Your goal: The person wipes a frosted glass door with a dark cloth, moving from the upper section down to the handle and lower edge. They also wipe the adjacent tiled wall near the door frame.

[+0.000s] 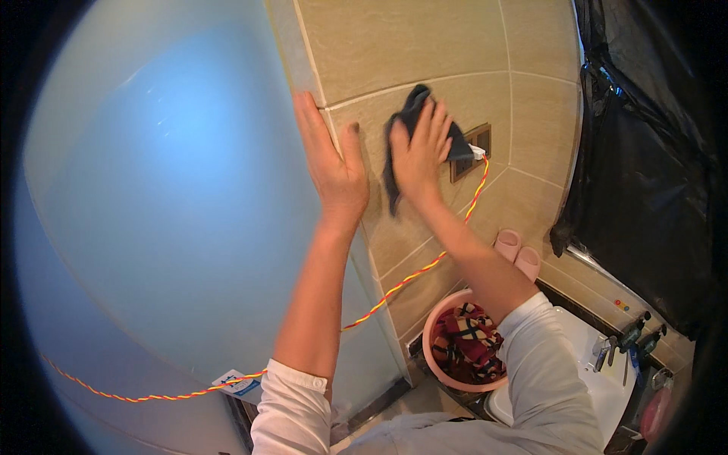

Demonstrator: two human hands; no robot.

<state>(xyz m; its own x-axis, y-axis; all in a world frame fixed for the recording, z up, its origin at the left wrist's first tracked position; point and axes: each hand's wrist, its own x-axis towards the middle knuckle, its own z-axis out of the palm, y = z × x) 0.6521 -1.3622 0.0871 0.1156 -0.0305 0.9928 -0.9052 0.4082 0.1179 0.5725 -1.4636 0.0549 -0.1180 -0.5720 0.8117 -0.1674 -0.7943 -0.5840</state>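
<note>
My right hand [420, 153] presses a dark cloth [418, 105] flat against the beige tiled wall [398, 40]. The hand looks slightly blurred. Beside the cloth's right edge is a brown wall socket plate [482, 136], with a white plug [478, 152] in it. A twisted red and yellow cord [398, 287] runs from the plug down to the left, passing behind both forearms. My left hand [336, 165] lies flat at the edge where the tiles meet a frosted glass panel [187, 216]. Its thumb is spread over the tile and it holds nothing.
Below on the right stands a pink basin [435, 358] with plaid fabric [469, 335] in it. Pink slippers [517, 253] are behind it. A white sink [603, 375] with a faucet [603, 352] and dark bottles [634, 335] is at lower right. Black plastic sheeting [642, 187] hangs at right.
</note>
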